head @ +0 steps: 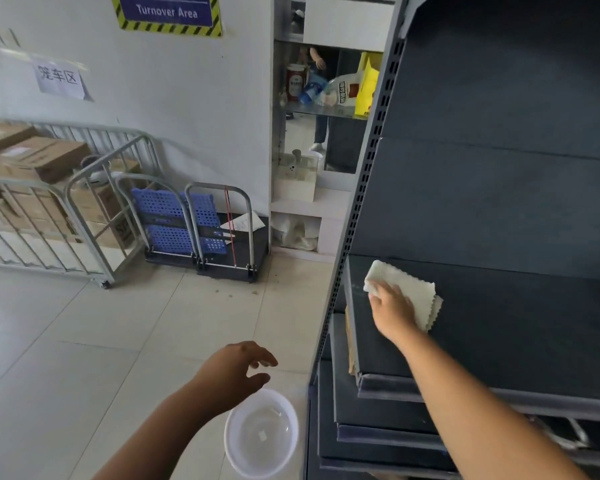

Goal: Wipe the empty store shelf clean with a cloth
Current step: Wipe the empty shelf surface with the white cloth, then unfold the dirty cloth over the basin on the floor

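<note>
A dark grey store shelf (520, 327) fills the right side, its boards bare. My right hand (394, 311) presses a white cloth (420, 292) flat against the near left corner of the middle board. The cloth is folded, with a zigzag edge showing to the right of my fingers. My left hand (238, 367) hangs in the air to the left of the shelf, fingers spread and holding nothing, just above a white plastic basin (261, 434) on the floor.
The perforated shelf upright (361, 188) runs diagonally beside the cloth. Lower boards (378, 431) stick out below. Folded platform carts (205, 233) and a metal cage with cardboard boxes (45, 199) stand against the left wall. A person stands behind the shelf at the back (321, 129).
</note>
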Demonstrator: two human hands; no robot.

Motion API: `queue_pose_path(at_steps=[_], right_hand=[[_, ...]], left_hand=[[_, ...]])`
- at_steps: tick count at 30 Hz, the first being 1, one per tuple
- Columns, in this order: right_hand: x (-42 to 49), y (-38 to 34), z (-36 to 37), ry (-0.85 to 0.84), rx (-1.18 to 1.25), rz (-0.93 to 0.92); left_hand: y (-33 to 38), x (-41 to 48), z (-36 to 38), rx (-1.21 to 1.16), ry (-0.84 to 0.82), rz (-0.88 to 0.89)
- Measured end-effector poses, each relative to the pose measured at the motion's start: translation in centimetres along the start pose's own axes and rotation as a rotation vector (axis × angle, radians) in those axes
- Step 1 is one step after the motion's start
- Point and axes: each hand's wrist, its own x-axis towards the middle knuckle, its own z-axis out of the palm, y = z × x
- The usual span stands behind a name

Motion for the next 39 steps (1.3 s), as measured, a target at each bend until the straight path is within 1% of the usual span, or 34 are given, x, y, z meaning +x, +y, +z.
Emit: queue_pose_path(at_steps=[1,2,3,4,5,7,9,11,13,14,16,17,19,20,21,23,25,28,30,32,34,37,39], right_hand=[[-0.4,-0.8,1.3,-0.013,-0.103,-0.081],[-0.8,-1.9,2.4,-0.015,-0.123,-0.152],[-1.3,-3.4,3.3,-0.034,-0.083,-0.201],[-1.8,-4.9,3.9,-0.085,0.009,-0.22],[-2.5,-6.7,4.3,-0.172,0.152,-0.19],[-4.2,-9.8,4.4,-0.349,0.529,-0.043],[-6.0,-12.0,4.2,-0.439,0.854,0.088],[-7.4,-13.1,4.2,-0.511,1.12,0.173],[-8.4,-13.5,4.1,-0.605,1.376,0.261],[-8.8,-13.6,3.9,-0.65,1.484,0.305],[-9.6,-13.5,3.6,-0.738,1.623,0.372],[-9.9,-13.3,3.6,-0.771,1.653,0.389],[-10.5,-12.8,3.6,-0.803,1.663,0.404],[-10.6,-12.5,3.8,-0.809,1.656,0.412],[-10.8,-12.2,4.0,-0.813,1.647,0.428],[-11.0,-11.4,4.5,-0.828,1.626,0.463],[-11.4,-10.5,5.1,-0.844,1.587,0.462],[-12.2,-9.4,6.2,-0.837,1.521,0.444],[-12.7,-9.0,6.8,-0.832,1.544,0.431],[-13.1,-9.0,7.1,-0.831,1.568,0.394],[-13.4,-9.3,7.6,-0.815,1.539,0.412],[-13.9,-9.4,9.1,-0.787,1.474,0.487],[-14.2,-9.1,9.9,-0.807,1.493,0.463]], left_hand=[[0.0,-0.1,0.1,-0.002,0.012,-0.007],[0.0,-0.2,0.1,-0.008,0.022,-0.015],[0.0,-0.2,0.1,-0.015,0.03,-0.021],[0.0,-0.3,0.1,-0.02,0.038,-0.027],[0.0,-0.4,0.0,-0.024,0.048,-0.032],[-0.1,-0.8,-0.1,-0.048,0.096,-0.051],[-0.4,-1.2,-0.4,-0.084,0.191,-0.073],[-1.3,-1.5,-1.0,-0.116,0.333,-0.099],[-2.1,-2.0,-1.3,-0.174,0.45,-0.179],[-2.4,-2.2,-1.4,-0.241,0.467,-0.252],[-2.7,-2.4,-1.2,-0.508,0.405,-0.403],[-2.8,-2.4,-0.8,-0.709,0.329,-0.447],[-3.1,-2.4,0.1,-1.169,0.141,-0.433],[-3.2,-2.3,0.6,-1.321,0.088,-0.409],[-3.4,-2.3,1.0,-1.4,0.061,-0.383],[-3.7,-2.4,2.0,-1.413,0.043,-0.361],[-3.8,-2.7,3.2,-1.333,0.044,-0.382],[-4.3,-3.5,4.6,-1.215,0.096,-0.413],[-4.7,-4.0,5.0,-1.212,0.122,-0.382],[-5.1,-4.4,5.1,-1.259,0.119,-0.351],[-5.3,-4.7,5.2,-1.271,0.123,-0.342],[-6.0,-5.0,5.9,-1.184,0.202,-0.394],[-7.0,-5.2,6.3,-1.177,0.251,-0.417]])
